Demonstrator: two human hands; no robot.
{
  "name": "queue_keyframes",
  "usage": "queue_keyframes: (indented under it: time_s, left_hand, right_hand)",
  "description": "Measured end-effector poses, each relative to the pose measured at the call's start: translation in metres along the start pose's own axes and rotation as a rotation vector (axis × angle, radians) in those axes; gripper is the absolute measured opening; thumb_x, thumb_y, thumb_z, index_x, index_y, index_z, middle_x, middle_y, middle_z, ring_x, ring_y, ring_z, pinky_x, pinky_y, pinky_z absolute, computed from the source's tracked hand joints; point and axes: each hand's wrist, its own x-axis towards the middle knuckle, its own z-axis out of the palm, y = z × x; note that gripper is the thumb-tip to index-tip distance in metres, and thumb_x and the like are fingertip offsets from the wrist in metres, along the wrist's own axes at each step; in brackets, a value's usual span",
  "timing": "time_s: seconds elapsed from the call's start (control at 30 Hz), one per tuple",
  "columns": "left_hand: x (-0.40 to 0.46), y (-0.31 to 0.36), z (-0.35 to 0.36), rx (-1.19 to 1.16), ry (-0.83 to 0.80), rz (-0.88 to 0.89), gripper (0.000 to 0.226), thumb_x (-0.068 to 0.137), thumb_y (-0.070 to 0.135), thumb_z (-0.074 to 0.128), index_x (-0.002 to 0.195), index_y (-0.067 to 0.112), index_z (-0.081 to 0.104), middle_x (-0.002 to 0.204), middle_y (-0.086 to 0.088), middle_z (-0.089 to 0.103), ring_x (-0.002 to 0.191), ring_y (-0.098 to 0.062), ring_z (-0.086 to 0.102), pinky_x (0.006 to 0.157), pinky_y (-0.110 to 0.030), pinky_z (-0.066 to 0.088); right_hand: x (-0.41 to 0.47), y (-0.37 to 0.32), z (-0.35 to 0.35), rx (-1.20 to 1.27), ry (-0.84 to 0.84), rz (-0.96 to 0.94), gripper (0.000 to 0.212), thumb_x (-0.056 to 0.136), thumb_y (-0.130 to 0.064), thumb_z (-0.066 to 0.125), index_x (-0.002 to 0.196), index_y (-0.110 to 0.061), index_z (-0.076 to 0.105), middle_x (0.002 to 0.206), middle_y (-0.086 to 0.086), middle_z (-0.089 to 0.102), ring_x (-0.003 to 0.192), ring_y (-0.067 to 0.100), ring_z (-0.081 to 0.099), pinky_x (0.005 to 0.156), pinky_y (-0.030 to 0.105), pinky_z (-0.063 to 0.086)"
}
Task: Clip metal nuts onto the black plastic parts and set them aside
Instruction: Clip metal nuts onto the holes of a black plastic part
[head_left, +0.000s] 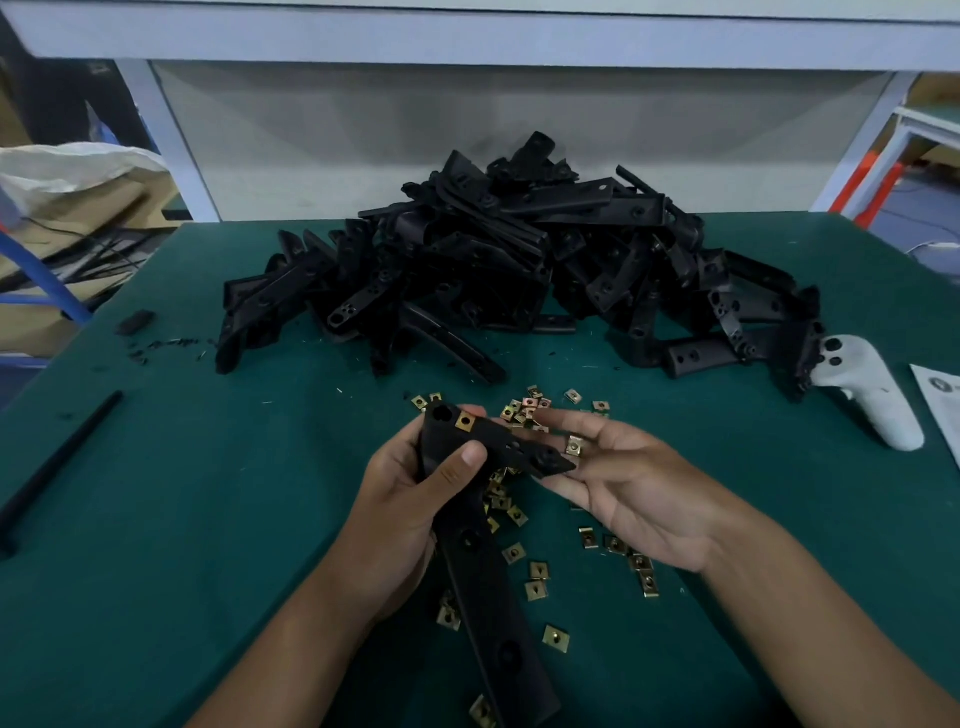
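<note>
The left hand (415, 499) grips a black plastic part (478, 525), thumb across it; right of the part, the right hand (623, 483) lies palm-up, fingers loosely apart, a metal nut (573, 446) on them.

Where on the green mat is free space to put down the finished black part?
Free: mat between the black rod and the left hand, and right of the right hand, below the white controller. Crowded: the parts pile, and nuts around both hands.

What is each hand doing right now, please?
Left hand: grips the black plastic part.
Right hand: open, palm up, a metal nut at its fingers.
</note>
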Motion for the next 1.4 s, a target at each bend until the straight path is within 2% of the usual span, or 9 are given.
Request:
queue_keyframes:
  time_s: [0.13,0.3,0.43,0.57,0.83,1.0,1.1,1.17,1.4]
  left_hand:
    - [-0.001,0.002,0.001,-0.027,0.013,-0.014,0.036,0.081,0.028,0.078,0.114,0.015,0.072,0.105,-0.008,0.072,0.094,-0.019,0.065,0.078,-0.023,0.055]
    - [-0.001,0.004,0.003,-0.031,0.014,-0.004,0.035,0.080,0.024,0.075,0.113,0.016,0.070,0.104,-0.006,0.073,0.093,-0.015,0.068,0.077,-0.020,0.055]
    - [-0.002,0.004,0.003,-0.015,0.002,0.012,0.031,0.074,0.016,0.084,0.101,0.026,0.072,0.100,-0.004,0.074,0.083,-0.012,0.068,0.069,-0.020,0.055]
    - [-0.002,0.004,0.002,-0.002,-0.009,0.040,0.033,0.070,0.017,0.083,0.099,0.025,0.070,0.096,-0.001,0.074,0.087,-0.011,0.069,0.075,-0.019,0.054]
    - [-0.002,0.004,0.003,0.022,-0.014,0.049,0.034,0.069,0.017,0.083,0.098,0.026,0.071,0.093,-0.003,0.073,0.083,-0.012,0.068,0.072,-0.019,0.054]
    - [-0.003,0.005,0.004,0.103,-0.032,0.070,0.034,0.070,0.019,0.085,0.099,0.026,0.069,0.094,-0.004,0.073,0.085,-0.013,0.068,0.074,-0.020,0.054]
    - [-0.003,0.004,0.004,0.157,-0.029,0.088,0.035,0.070,0.020,0.086,0.100,0.026,0.069,0.096,-0.005,0.074,0.086,-0.014,0.069,0.076,-0.021,0.054]
    - [-0.003,0.004,0.004,0.187,-0.033,0.100,0.035,0.070,0.021,0.086,0.100,0.025,0.068,0.093,-0.002,0.072,0.084,-0.013,0.067,0.075,-0.022,0.054]
    - [-0.005,0.004,0.004,0.254,-0.064,0.088,0.038,0.071,0.022,0.087,0.102,0.024,0.066,0.089,0.004,0.070,0.081,-0.010,0.066,0.073,-0.020,0.054]
  right_hand:
    - [-0.001,-0.002,0.000,-0.050,0.013,-0.032,0.032,0.100,0.001,0.047,0.129,-0.005,0.059,0.123,0.015,0.072,0.113,0.023,0.071,0.081,0.026,0.060]
    - [-0.001,-0.001,0.002,-0.082,0.005,-0.030,0.045,0.090,-0.016,0.057,0.131,0.002,0.052,0.126,0.012,0.071,0.098,0.015,0.074,0.072,0.023,0.058]
    - [-0.002,0.000,0.003,-0.140,0.004,-0.065,0.027,0.089,-0.020,0.061,0.110,-0.005,0.059,0.107,0.009,0.077,0.084,0.010,0.072,0.066,0.021,0.056]
    - [-0.004,-0.001,0.003,-0.205,-0.010,-0.143,0.020,0.085,-0.022,0.067,0.102,-0.014,0.075,0.075,-0.010,0.069,0.068,0.001,0.063,0.062,0.016,0.052]
    - [-0.003,0.000,0.004,-0.219,0.013,-0.187,0.020,0.080,-0.021,0.072,0.098,-0.015,0.074,0.077,-0.007,0.065,0.070,0.004,0.059,0.063,0.018,0.051]
    - [-0.005,0.000,0.005,-0.292,-0.010,-0.233,0.028,0.086,-0.023,0.068,0.112,-0.018,0.076,0.092,0.001,0.068,0.087,0.013,0.062,0.086,0.034,0.047]
    - [-0.008,0.002,0.008,-0.353,-0.002,-0.277,0.023,0.085,-0.021,0.069,0.107,-0.013,0.071,0.074,-0.010,0.067,0.066,0.002,0.060,0.066,0.016,0.050]
    - [-0.009,0.002,0.010,-0.382,-0.004,-0.290,0.020,0.082,-0.020,0.071,0.099,-0.011,0.069,0.066,-0.013,0.066,0.057,-0.001,0.057,0.057,0.013,0.047]
    - [-0.011,0.002,0.011,-0.411,-0.009,-0.288,0.021,0.080,-0.019,0.072,0.096,-0.006,0.069,0.070,-0.010,0.071,0.060,-0.002,0.061,0.057,0.012,0.047]
